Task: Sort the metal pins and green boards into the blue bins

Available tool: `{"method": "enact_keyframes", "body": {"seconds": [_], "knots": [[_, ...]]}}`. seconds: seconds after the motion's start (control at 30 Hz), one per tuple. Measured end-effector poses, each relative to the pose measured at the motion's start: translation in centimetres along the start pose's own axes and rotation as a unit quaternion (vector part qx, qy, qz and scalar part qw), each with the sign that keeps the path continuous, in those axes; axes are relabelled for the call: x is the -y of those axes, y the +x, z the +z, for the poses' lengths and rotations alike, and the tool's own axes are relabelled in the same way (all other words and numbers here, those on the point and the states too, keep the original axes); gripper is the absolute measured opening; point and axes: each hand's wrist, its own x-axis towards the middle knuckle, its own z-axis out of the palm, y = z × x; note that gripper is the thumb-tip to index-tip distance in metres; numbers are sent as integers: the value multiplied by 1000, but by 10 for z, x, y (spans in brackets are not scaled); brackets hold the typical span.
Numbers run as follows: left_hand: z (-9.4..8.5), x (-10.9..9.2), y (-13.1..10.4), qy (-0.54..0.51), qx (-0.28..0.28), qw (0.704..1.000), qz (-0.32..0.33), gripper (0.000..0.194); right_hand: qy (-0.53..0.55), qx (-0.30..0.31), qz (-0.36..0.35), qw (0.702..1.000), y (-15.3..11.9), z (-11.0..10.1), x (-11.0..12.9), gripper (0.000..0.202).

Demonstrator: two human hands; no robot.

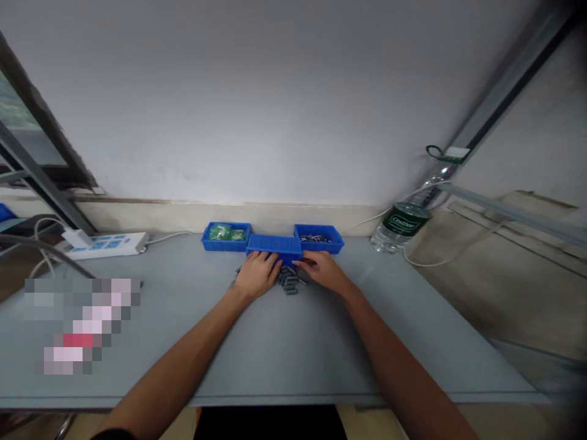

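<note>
A blue bin [275,244] at the middle of the table is tipped, with its ribbed side facing up. My left hand [257,272] lies against the bin's front left, its fingers bent over the edge and closed on it. My right hand [322,271] holds the bin's right front corner between thumb and fingers. Between my hands, several small dark grey cylindrical parts [288,281] lie in a pile on the table, just in front of the bin. Part of the pile is hidden behind my left hand.
Left of the middle bin stands a blue bin with green packets [227,237]; right of it, a blue bin with small metal parts [318,239]. A large water bottle [401,226] stands at the back right. A white power strip [114,244] lies at the back left of the grey table [284,360].
</note>
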Motion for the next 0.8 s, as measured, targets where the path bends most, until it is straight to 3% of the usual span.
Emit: {"method": "enact_keyframes", "body": {"seconds": [0.13, 0.23, 0.33, 0.5, 0.57, 0.67, 0.8], "knots": [[2, 0, 0, 27, 28, 999, 0, 32, -50, -47, -38, 997, -1, -2, 4, 29], [-2, 2, 4, 44, 27, 999, 13, 43, -58, -100, -38, 993, 0, -1, 9, 29], [-11, 4, 13, 65, 17, 996, 54, 52, 2, -139, -12, 990, 3, 2, 14, 29], [-23, 3, 35, 97, 100, 988, 65, 31, 141, -157, 34, 977, 9, 3, 11, 26], [-24, 4, 44, 92, 139, 985, 47, 32, 94, -189, 42, 977, 9, -2, 5, 29], [-20, 8, 57, 73, 190, 979, 7, 41, -87, -243, 23, 966, 5, -12, -8, 28], [-12, 16, 68, 57, 205, 977, -21, 57, -272, -240, 70, 929, -5, -16, -31, 43]]}}
